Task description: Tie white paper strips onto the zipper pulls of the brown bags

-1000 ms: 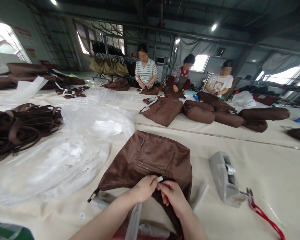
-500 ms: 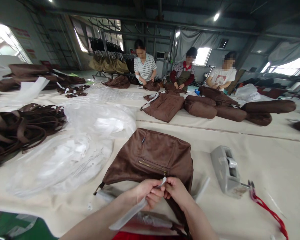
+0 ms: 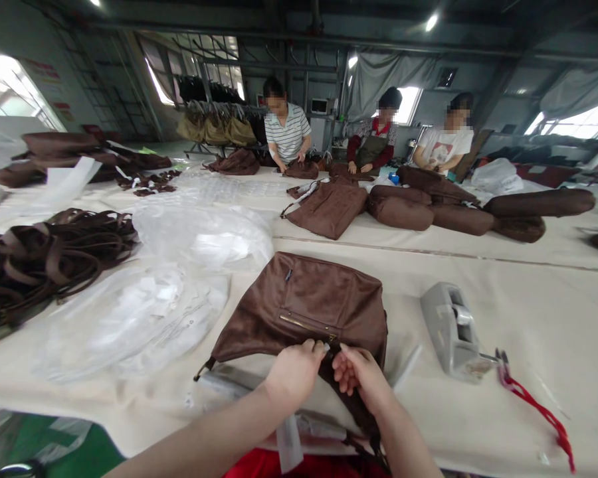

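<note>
A brown bag (image 3: 323,295) lies flat on the cream-covered table, its brass zipper (image 3: 303,326) facing up. Just below the zipper, my left hand (image 3: 295,372) is closed on a white strip (image 3: 290,443); a tip shows at the fingers and the long end hangs beneath the wrist. Beside it on the right, a small gap away, my right hand (image 3: 356,373) has its fingers curled near the zipper pull; whether anything is between them is hidden. A brown strap (image 3: 353,406) runs down under my right hand.
A grey tape dispenser (image 3: 453,332) and red-corded snips (image 3: 501,372) sit to the right. Clear plastic bags (image 3: 124,318) and a heap of brown straps (image 3: 54,259) lie left. More brown bags (image 3: 329,206) are farther back, where three people stand.
My hands have moved apart at the zipper pull. My left hand has turned over, back upward, and the strip now hangs straighter down. The view has shifted slightly.
</note>
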{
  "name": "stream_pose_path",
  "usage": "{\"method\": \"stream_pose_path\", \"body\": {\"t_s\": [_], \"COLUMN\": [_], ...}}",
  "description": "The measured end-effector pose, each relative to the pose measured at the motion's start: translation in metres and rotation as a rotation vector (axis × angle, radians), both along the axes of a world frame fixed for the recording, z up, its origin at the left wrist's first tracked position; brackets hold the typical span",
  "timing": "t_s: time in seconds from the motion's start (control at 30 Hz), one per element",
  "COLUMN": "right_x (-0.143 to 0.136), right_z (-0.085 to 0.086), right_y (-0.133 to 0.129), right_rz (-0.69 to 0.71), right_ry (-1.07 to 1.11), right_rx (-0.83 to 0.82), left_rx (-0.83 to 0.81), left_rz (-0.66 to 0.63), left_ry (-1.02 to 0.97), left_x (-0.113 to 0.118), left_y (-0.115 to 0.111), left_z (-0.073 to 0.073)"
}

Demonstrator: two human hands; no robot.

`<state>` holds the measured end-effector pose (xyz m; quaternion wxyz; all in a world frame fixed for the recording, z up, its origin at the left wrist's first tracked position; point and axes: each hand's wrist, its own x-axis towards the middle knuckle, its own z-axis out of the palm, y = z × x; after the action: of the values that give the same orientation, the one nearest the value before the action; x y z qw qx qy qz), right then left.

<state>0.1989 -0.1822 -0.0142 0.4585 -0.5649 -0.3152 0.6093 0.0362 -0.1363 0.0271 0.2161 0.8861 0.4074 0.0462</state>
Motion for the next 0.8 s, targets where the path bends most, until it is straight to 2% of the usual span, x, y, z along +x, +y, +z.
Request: {"method": "stream_pose_path", "body": {"t_s": [0.13, 0.33, 0.43, 0.5, 0.57, 0.7, 0.73, 0.8], "right_x": [-0.002, -0.003, -0.002, -0.002, -0.002, -0.001, -0.001, -0.002], "right_z": [0.004, 0.005, 0.005, 0.005, 0.004, 0.002, 0.002, 0.002], "right_y": [0.002, -0.002, -0.005, -0.005, -0.005, -0.004, -0.003, -0.002], "right_rz": [0.040, 0.060, 0.050, 0.050, 0.059, 0.075, 0.075, 0.067], "right_ry": [-0.010, -0.102, -0.103, -0.109, -0.108, -0.094, -0.094, -0.104], "right_rx": [-0.059, 0.059, 0.089, 0.095, 0.106, 0.125, 0.119, 0.095], "left_rx": [-0.003, 0.007, -0.065, -0.188, -0.480, -1.514, -1.718, -1.970], "left_rz": [0.031, -0.039, 0.044, 0.146, 0.225, 0.313, 0.320, 0.331], "left_ry": [0.068, 0.092, -0.045, -0.206, -0.403, -0.697, -0.747, -0.860], "left_x": [0.005, 0.007, 0.006, 0.006, 0.006, 0.006, 0.005, 0.003], "left_y": [-0.006, -0.009, -0.009, -0.007, -0.002, 0.010, 0.011, 0.012], "left_z": [-0.005, -0.010, -0.013, -0.014, -0.015, -0.014, -0.013, -0.012]}}
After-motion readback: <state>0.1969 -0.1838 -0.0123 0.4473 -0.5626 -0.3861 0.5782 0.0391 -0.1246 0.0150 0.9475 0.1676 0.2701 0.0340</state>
